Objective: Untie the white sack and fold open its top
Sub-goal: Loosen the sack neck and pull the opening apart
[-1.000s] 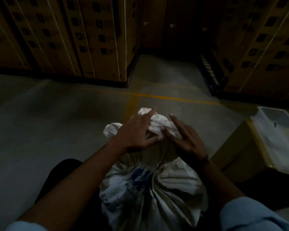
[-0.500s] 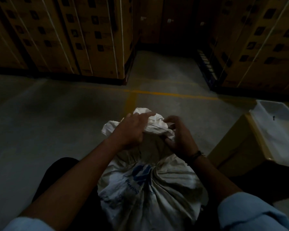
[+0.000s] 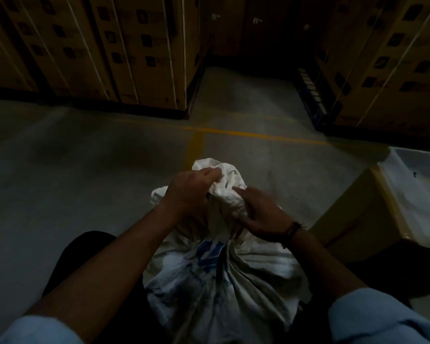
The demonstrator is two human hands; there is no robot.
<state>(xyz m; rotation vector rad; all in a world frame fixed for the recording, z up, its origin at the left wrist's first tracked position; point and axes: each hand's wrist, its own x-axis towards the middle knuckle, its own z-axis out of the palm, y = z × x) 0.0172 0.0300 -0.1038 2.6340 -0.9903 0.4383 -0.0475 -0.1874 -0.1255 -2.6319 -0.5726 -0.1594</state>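
Left hand (image 3: pixel 189 192) closed on bunched top of sack (image 3: pixel 224 281); right hand (image 3: pixel 261 214) pinches same bunch; neck gathered.

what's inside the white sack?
Cannot tell. The white sack is gathered shut at its neck, with the left hand and right hand gripping the bunched top. Contents are fully covered by fabric.

Strapped cartons (image 3: pixel 124 50) stand stacked along the far floor (image 3: pixel 60 170); a yellow line (image 3: pixel 246 132) crosses it; a white tray (image 3: pixel 412 194) tops a box (image 3: pixel 353 219) at right.
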